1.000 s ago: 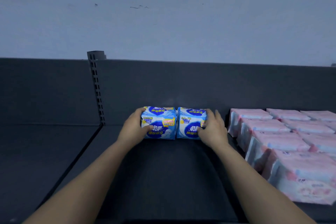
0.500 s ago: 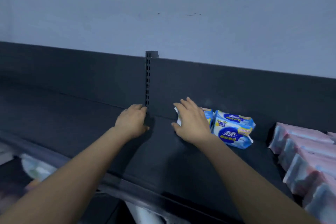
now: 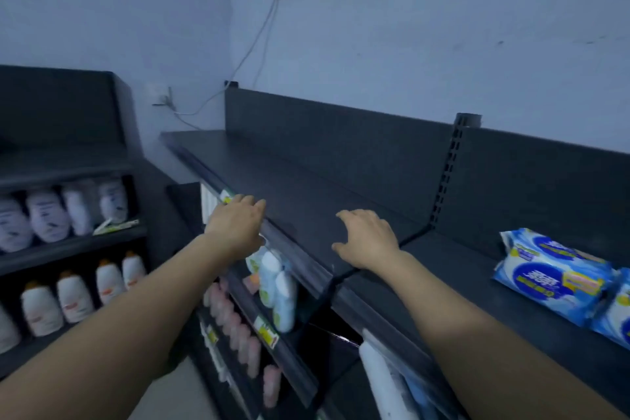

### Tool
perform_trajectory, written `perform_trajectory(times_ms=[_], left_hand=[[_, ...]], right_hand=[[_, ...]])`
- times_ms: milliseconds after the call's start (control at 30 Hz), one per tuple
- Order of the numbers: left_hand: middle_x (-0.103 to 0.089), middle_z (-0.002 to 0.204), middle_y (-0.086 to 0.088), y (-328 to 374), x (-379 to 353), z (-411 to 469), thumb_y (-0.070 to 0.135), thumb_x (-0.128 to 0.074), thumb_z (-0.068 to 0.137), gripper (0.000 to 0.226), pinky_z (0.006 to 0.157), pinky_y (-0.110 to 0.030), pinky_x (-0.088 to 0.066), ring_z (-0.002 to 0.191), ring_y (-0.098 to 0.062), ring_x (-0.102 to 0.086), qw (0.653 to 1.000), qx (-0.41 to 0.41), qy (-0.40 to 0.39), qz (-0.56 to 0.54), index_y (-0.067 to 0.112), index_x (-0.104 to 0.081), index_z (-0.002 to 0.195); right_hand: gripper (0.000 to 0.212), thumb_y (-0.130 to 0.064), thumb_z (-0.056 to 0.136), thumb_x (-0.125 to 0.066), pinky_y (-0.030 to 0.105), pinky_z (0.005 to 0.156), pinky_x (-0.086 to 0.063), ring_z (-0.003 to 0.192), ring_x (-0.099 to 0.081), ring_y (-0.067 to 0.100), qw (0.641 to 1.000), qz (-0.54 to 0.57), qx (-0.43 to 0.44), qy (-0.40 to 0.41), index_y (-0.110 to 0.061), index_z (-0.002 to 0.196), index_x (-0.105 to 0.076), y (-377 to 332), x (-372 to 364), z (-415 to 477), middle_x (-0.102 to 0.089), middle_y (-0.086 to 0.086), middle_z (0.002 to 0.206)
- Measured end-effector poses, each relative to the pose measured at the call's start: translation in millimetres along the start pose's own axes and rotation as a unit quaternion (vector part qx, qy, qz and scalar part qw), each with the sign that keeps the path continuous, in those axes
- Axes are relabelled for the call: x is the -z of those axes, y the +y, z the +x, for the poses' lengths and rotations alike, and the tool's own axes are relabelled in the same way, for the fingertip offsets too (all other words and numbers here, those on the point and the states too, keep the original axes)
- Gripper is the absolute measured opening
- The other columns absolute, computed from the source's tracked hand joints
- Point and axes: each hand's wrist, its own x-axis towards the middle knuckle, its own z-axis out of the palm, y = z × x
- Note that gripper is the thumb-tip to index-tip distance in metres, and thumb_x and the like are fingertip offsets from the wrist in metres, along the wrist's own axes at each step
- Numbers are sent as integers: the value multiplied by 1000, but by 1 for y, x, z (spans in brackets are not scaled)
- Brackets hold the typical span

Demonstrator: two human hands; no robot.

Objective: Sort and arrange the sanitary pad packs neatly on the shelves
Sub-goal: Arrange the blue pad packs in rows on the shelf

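- Two blue pad packs lie side by side on the top shelf, right of the slotted upright.
- Left hand: fingers relaxed at the shelf's front lip, well left of the upright; empty.
- Right hand: fingers spread over the shelf, left of the upright; empty.
- Handling, as judged: light, soft, slick film; grip across the opposite short ends.

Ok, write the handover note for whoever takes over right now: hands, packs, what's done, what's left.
Left hand: open, empty, at the front edge of the top shelf.
Right hand: open, empty, over that shelf.
Blue pad packs: two side by side on the top shelf, far right; neither hand touches them.
Done: those two are placed.
Left: probably fetching more packs; pink packs sit on a lower shelf.
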Motion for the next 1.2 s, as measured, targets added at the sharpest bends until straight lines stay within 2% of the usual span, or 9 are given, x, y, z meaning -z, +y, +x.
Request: perform_trajectory(times_ms=[267, 467, 733, 967, 1067, 1200], left_hand=[[-49, 130, -5, -131, 2, -49, 41, -63, 84, 53, 90, -38, -41, 126, -25, -41, 995, 90, -25, 36, 15, -43, 126], [-49, 130, -5, -237, -3, -74, 42, -64, 85, 56, 86, -39, -45, 123, -26, -43, 987, 150, -39, 52, 17, -42, 130], [-49, 131, -4, -363, -16, -94, 41, -63, 86, 57, 93, -39, -44, 123, -25, -44, 977, 192, -59, 75, 18, -42, 133], [-50, 129, -4, -446, -27, -117, 47, -61, 87, 56, 91, -37, -43, 124, -24, -44, 968, 224, -72, 85, 18, -42, 131], [-51, 129, -4, -475, -32, -125, 40, -61, 87, 51, 94, -39, -44, 124, -24, -44, 962, 248, -82, 78, 18, -43, 129], [-50, 131, -4, -511, -40, -128, 37, -61, 86, 56, 94, -38, -44, 125, -24, -43, 954, 275, -90, 75, 17, -40, 135]], right_hand=[[51, -38, 87, -61, 37, 96, -38, 125, -43, 28, 996, 20, 83, 3, -17, 131, -47, -130, -20, 52, -51, 7, 130], [54, -40, 85, -62, 38, 99, -39, 126, -44, 29, 992, 23, 124, -5, -17, 132, -48, -233, -39, 90, -51, 8, 133], [57, -42, 88, -59, 38, 97, -40, 125, -42, 28, 984, 43, 170, -15, -18, 137, -43, -356, -64, 135, -50, 7, 132], [58, -42, 86, -61, 40, 98, -39, 126, -42, 28, 979, 43, 197, -21, -19, 137, -44, -443, -81, 170, -49, 6, 134], [56, -42, 86, -62, 39, 96, -40, 124, -44, 28, 976, 42, 214, -23, -19, 134, -46, -476, -86, 185, -51, 6, 132], [50, -42, 85, -63, 37, 94, -40, 122, -45, 28, 970, 47, 239, -29, -19, 127, -50, -518, -96, 209, -53, 6, 129]])
